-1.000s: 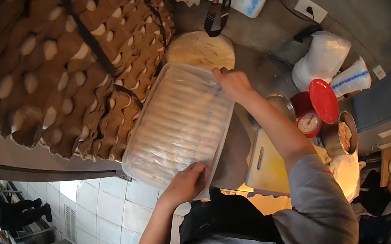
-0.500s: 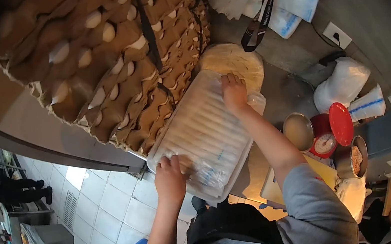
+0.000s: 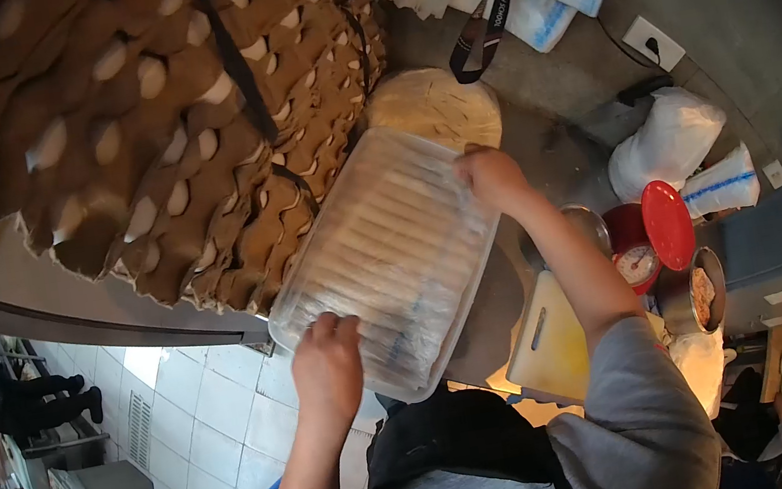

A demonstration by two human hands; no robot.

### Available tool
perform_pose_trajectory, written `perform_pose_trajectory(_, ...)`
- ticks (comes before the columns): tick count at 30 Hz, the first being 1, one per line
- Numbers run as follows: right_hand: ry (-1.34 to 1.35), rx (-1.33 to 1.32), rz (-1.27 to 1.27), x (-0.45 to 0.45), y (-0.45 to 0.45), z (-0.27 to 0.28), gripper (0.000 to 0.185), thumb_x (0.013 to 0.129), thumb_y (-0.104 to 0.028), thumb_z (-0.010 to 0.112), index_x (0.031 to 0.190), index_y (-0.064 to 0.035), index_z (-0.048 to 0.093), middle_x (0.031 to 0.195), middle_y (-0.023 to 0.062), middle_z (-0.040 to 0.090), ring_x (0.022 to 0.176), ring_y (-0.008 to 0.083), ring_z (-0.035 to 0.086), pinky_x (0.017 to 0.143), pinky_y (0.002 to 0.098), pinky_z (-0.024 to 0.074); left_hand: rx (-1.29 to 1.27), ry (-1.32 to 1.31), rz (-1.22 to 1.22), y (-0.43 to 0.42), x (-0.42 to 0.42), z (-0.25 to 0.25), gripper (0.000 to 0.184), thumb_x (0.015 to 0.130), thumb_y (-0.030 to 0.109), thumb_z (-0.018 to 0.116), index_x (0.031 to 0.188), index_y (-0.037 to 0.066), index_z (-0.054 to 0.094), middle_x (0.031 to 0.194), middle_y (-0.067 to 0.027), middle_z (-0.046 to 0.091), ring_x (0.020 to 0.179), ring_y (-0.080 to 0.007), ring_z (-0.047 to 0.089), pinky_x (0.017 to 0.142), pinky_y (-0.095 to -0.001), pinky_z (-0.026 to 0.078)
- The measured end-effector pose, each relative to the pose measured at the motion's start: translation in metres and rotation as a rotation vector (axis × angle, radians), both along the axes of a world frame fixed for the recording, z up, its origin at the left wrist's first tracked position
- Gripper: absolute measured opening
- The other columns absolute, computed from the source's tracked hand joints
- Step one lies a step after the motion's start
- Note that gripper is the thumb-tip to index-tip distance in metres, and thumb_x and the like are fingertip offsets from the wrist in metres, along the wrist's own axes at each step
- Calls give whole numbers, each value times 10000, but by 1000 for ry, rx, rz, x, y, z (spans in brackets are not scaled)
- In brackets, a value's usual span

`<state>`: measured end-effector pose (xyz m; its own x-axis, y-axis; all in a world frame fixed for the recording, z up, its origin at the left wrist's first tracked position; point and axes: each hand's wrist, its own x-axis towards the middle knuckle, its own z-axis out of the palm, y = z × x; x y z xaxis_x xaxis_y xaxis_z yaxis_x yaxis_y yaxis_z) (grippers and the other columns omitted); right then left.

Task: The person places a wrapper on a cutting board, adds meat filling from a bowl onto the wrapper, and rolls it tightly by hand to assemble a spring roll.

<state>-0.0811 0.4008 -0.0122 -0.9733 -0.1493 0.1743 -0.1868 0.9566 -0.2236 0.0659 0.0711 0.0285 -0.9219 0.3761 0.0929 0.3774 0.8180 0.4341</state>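
Note:
A clear plastic container point(image 3: 383, 256) lies on the counter, filled with rows of pale, long rolls under clear plastic film. My left hand point(image 3: 328, 365) rests at its near left part, fingers bent over the film; what the fingertips hold, if anything, is hidden. At the far right edge, my right hand point(image 3: 492, 176) has its fingers curled down at the rim and film, their tips hard to make out. Just beyond the container sits a round, wrapped yellowish stack point(image 3: 436, 106).
Egg trays point(image 3: 132, 131) stacked high stand at the left. To the right are a cutting board point(image 3: 552, 342), a red scale point(image 3: 633, 254), a metal pot point(image 3: 706, 288) and a white bag point(image 3: 664, 143). Another person point(image 3: 760, 412) is at the lower right.
Across the frames my left hand has moved from the near edge to the left part of the container. My right hand has shifted from over the film back to the right rim.

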Motion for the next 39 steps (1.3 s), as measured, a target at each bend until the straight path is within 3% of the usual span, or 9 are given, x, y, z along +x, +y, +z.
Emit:
perform_pose_trajectory(5, -39, 262, 104, 17, 6, 1, 215, 734, -131, 638, 940, -70, 619, 953, 122, 598, 895, 319, 628, 734, 425, 517, 205, -262, -421, 20, 7, -39, 217, 738, 108, 663, 954, 127, 652, 869, -98, 598, 857, -309, 626, 694, -409, 516)
perform_pose_trajectory(12, -110, 344, 25, 6, -15, 2, 237, 789, -101, 571, 1018, -58, 617, 998, 167, 591, 936, 313, 626, 759, 408, 530, 163, -325, -418, 17, 10, -39, 152, 766, 129, 669, 915, 102, 669, 896, -99, 619, 856, -315, 626, 717, -407, 510)
perform_pose_trajectory(15, 31, 187, 202, -30, -41, 3, 264, 852, -108, 512, 1086, -79, 632, 1109, 210, 596, 930, 344, 630, 742, 416, 533, 194, -318, -291, 12, 9, -28, 150, 766, 105, 659, 916, 104, 671, 915, -97, 629, 853, -313, 629, 721, -403, 512)
perform_pose_trajectory(17, -182, -347, 70, -43, -80, 10, 349, 861, -224, 537, 1171, -79, 605, 1151, 176, 574, 1024, 363, 594, 834, 421, 514, 252, -201, -100, 10, 5, -26, 157, 770, 94, 642, 921, 120, 672, 938, -97, 640, 856, -316, 631, 727, -400, 517)
perform_pose_trajectory(19, -129, 3, 4, -55, -104, 4, 418, 885, -303, 516, 1240, -90, 569, 1291, 168, 510, 1135, 412, 523, 894, 426, 488, 60, 32, 95, 2, -3, -31, 322, 718, 116, 723, 1025, 76, 636, 1084, -136, 608, 979, -349, 587, 827, -433, 488)
perform_pose_trajectory(27, -90, -135, -44, -47, -101, -1, 406, 886, -190, 494, 1281, -109, 539, 1319, 187, 500, 1196, 363, 482, 919, 463, 425, -140, -180, 70, -18, -17, -26, 806, 574, 175, 854, 1279, 80, 475, 1261, -196, 470, 1149, -410, 456, 946, -458, 426)
perform_pose_trajectory(32, -131, 30, -101, 11, -58, 24, 356, 823, -106, 544, 1175, -102, 601, 1211, 133, 542, 1133, 316, 530, 891, 505, 439, 3, 169, 12, -10, -2, -18, 309, 714, 104, 739, 1015, 93, 668, 1093, -132, 594, 988, -377, 559, 860, -476, 454)
perform_pose_trajectory(34, -137, 217, -144, 50, -42, 33, 327, 791, -68, 552, 1107, -99, 630, 1138, 118, 572, 1089, 311, 550, 873, 495, 441, 65, 113, -176, 4, 11, -14, 222, 734, 108, 723, 953, 102, 685, 1028, -116, 618, 933, -356, 581, 829, -465, 463)
perform_pose_trajectory(39, 145, -182, -240, 151, -4, 46, 247, 736, -36, 588, 969, -91, 649, 988, 103, 587, 1044, 304, 567, 886, 465, 433, 80, -264, -567, 27, 13, -40, 53, 787, 94, 656, 833, 82, 679, 864, -115, 645, 842, -329, 610, 737, -406, 489)
